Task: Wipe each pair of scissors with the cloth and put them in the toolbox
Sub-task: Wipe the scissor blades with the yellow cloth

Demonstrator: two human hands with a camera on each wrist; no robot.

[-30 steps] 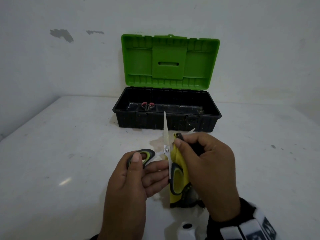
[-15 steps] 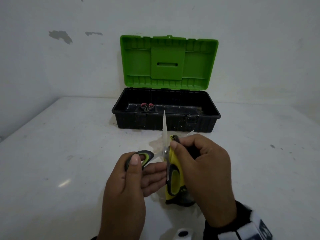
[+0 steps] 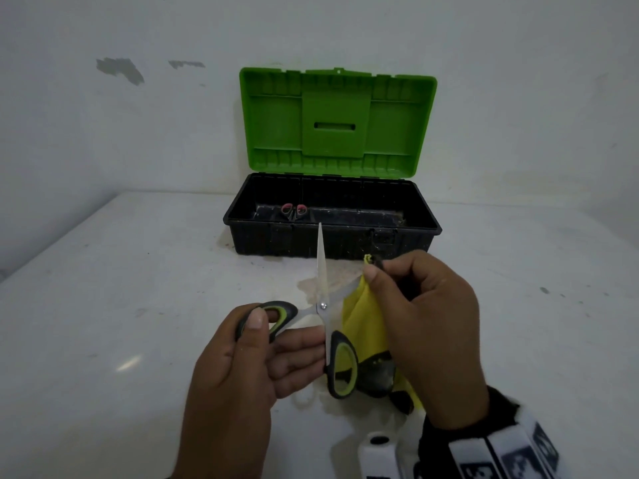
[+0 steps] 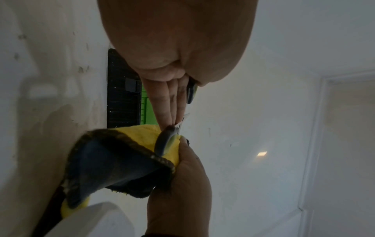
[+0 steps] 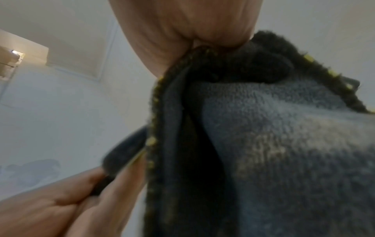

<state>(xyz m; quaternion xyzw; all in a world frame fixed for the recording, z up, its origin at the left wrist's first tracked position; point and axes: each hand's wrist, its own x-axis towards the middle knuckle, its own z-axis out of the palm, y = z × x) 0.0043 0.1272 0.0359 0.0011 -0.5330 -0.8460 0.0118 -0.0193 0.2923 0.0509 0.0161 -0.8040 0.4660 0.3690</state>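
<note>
The left hand [image 3: 242, 361] grips the open scissors [image 3: 322, 305] by one handle. The right hand [image 3: 425, 326] pinches the cloth [image 3: 363, 316] round the blade pointing to 2 o'clock. Slide slowly off the tip.

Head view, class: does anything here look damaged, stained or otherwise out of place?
Yes. The wall shows grey patches of chipped paint at upper left. The table carries a brownish stain just in front of the toolbox. The yellow cloth has dark soiled patches near its lower edge.
</note>
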